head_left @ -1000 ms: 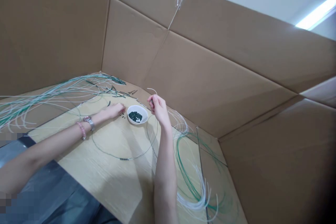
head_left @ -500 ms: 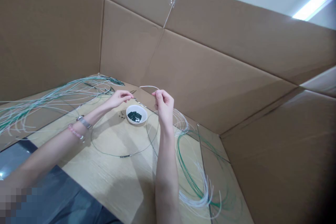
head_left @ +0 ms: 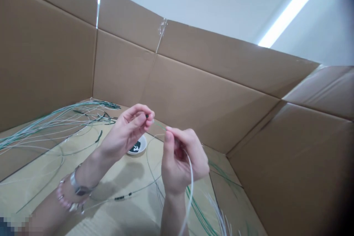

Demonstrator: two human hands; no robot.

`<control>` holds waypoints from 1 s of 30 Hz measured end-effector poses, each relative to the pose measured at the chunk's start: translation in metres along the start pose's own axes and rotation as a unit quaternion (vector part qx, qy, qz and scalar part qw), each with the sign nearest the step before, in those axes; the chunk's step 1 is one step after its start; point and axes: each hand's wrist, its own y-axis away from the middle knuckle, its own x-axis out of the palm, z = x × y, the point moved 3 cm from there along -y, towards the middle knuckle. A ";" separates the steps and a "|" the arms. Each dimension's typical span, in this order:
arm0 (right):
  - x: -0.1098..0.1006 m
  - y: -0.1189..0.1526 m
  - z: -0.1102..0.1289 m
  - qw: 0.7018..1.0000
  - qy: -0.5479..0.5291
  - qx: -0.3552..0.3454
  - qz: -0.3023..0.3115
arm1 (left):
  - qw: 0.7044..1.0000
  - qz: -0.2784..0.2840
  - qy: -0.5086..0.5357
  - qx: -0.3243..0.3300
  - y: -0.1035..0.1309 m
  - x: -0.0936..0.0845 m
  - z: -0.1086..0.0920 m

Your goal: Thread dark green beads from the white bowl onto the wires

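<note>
Pinching one dark bead (head_left: pixel 146 116) at the fingertips: my left hand (head_left: pixel 128 129), thumb and fingers together on it. Pinching one thin green strand (head_left: pixel 160 125): my right hand (head_left: pixel 184 156), thumb against forefinger, the strand's free length pointing toward the bead – whether they touch, I cannot tell. One white cord (head_left: pixel 190 191), curving down from my right palm, past the forearm. On my left wrist: one silver watch (head_left: pixel 79 186), one pink beaded bracelet (head_left: pixel 64 202). Behind my left hand: one white bowl (head_left: pixel 144 145), part hidden, dark beads inside. Nearer me on the tabletop (head_left: pixel 135 217): a short beaded run (head_left: pixel 119 198) on a fine line. Far left: white and green cords (head_left: pixel 47 122). Around all – cardboard walls (head_left: pixel 207 92).
</note>
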 end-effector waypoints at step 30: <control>-0.005 0.001 0.029 0.996 0.057 -0.071 -0.020 | 0.992 0.119 -0.045 0.005 0.007 0.011 -0.008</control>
